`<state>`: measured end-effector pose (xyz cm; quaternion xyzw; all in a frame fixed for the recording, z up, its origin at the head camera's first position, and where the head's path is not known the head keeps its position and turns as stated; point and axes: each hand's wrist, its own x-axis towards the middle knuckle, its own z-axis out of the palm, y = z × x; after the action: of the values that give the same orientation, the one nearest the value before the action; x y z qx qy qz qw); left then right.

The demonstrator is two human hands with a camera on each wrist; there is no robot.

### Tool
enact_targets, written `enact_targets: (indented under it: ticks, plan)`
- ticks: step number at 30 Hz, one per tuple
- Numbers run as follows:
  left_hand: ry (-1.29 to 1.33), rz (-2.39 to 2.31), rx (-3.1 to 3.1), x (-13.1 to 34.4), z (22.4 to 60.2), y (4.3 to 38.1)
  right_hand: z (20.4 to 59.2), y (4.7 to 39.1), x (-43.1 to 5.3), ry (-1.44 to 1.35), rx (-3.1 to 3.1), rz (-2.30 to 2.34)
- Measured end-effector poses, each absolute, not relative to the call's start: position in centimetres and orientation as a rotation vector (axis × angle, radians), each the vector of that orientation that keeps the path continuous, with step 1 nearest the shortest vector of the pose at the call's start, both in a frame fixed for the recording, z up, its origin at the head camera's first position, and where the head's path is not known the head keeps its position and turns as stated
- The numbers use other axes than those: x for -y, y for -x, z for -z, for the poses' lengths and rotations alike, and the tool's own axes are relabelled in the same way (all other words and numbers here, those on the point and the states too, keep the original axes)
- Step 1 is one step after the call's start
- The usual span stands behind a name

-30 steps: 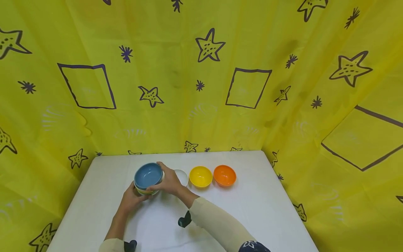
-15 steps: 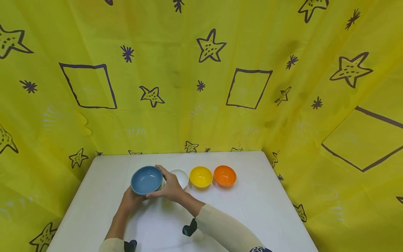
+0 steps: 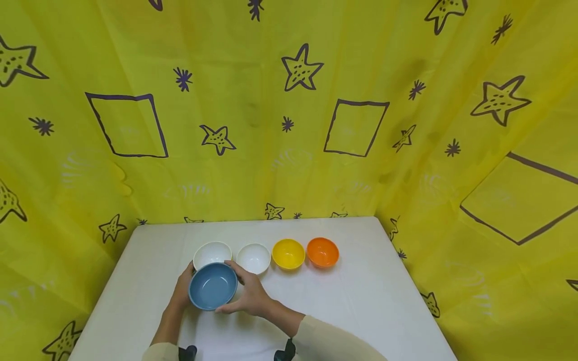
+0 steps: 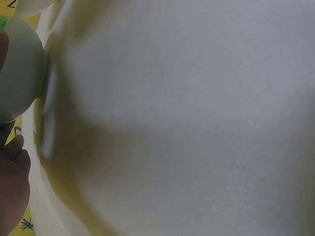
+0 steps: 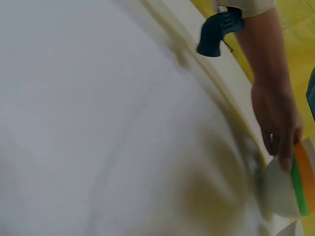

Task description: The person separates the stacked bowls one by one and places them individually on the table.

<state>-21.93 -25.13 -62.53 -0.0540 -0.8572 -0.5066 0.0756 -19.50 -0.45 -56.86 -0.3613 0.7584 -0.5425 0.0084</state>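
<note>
In the head view a blue bowl (image 3: 212,287) is pinched at its right side by my right hand (image 3: 253,295), thumb and fingers spread along the rim. The blue bowl overlaps the front of a white bowl (image 3: 211,252) behind it. My left hand (image 3: 182,290) grips that white bowl at its lower left. Green and orange bands circle the white bowl's outside in the right wrist view, where the left hand's fingers (image 5: 285,156) lie against its wall. Part of the blue bowl (image 5: 311,93) shows at that view's right edge.
A smaller white bowl (image 3: 254,258), a yellow bowl (image 3: 288,254) and an orange bowl (image 3: 322,252) stand in a row to the right. A white cloth (image 3: 343,301) covers the table. A yellow patterned curtain (image 3: 253,175) hangs around the back and sides.
My right hand has brought the blue bowl out of the white bowl and toward me. The white bowl's inside now shows behind it, while my left hand stays at its side.
</note>
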Motion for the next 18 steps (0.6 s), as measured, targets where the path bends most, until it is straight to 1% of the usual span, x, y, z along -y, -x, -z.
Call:
enact_targets:
  ticks: [8, 13, 18]
  plan:
    - [-0.026, 1.529, 2.720, 24.9, 62.4, 22.4, 59.2, 18.9, 0.2, 1.206, -2.294, 1.723]
    - [-0.059, 1.532, 2.749, 24.7, 62.2, 22.1, 60.2, 18.5, 0.1, 1.148, -2.291, 1.683]
    - [-0.036, 1.497, 2.750, 24.5, 62.2, 22.2, 61.0, 18.3, 0.1, 1.091, -2.294, 1.645]
